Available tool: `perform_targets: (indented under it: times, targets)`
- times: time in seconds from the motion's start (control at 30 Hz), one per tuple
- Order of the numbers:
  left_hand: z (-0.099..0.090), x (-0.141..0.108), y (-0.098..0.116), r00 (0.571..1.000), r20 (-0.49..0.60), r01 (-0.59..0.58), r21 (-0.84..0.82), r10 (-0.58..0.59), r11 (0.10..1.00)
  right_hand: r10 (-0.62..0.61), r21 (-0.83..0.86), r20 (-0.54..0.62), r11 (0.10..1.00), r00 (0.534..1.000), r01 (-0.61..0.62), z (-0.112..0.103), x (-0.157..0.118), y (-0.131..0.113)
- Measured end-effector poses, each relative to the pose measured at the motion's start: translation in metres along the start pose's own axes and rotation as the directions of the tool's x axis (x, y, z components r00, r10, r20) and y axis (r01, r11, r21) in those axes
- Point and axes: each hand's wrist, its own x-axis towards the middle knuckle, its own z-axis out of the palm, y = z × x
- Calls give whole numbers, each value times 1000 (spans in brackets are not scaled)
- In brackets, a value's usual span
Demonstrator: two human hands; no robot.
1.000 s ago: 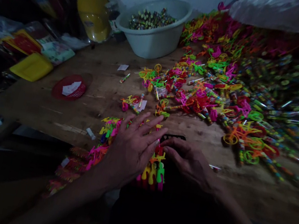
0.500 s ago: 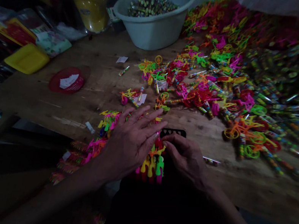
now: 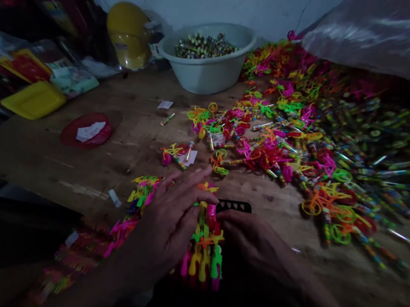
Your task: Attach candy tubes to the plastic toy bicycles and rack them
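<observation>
My left hand [image 3: 173,217] lies with fingers stretched over a row of small bright plastic toys [image 3: 205,262] at the table's near edge. Pink, yellow, green and orange pieces show on both sides of it. My right hand [image 3: 250,233] is at the right end of this row, by a black holder with cut-outs [image 3: 237,206]. Its fingers are bent and close together beside a red piece; their tips are dark, and whether they grip anything is unclear. More toys [image 3: 122,229] reach out to the left of my left hand.
A whitish tub [image 3: 206,74] of small tubes stands at the back. Loose toys and candy tubes [image 3: 269,149] heap up toward the right. On the left are a red basket [image 3: 102,138], a yellow tray [image 3: 34,101] and a yellow cap [image 3: 125,31].
The view has tilted up, so the table sits lower in the picture. My left hand has shifted slightly left over the toys, uncovering more pieces. My right hand's fingers have moved down from the red piece.
</observation>
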Motion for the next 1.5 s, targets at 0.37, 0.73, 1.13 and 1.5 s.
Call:
perform_targets:
  times: [0.37, 0.73, 1.13, 1.5]
  targets:
    - [-10, 1, 6, 999, 16, -50, 79, 49, 996, -52, -443, -193, 896, 980, -40, -43, 58, -4]
    - [5, 5, 10, 955, 264, -188, 184, 135, 965, -277, -683, -335, 729, 901, -30, -41, 75, 46]
    - [2, 3, 11, 956, 204, -246, 170, 210, 954, -292, -806, -410, 559, 864, -193, -50, -29, 25]
    - [10, 37, 1, 996, 79, 11, 283, -35, 959, -99, -824, -358, 501, 929, -264, -39, -37, 31]
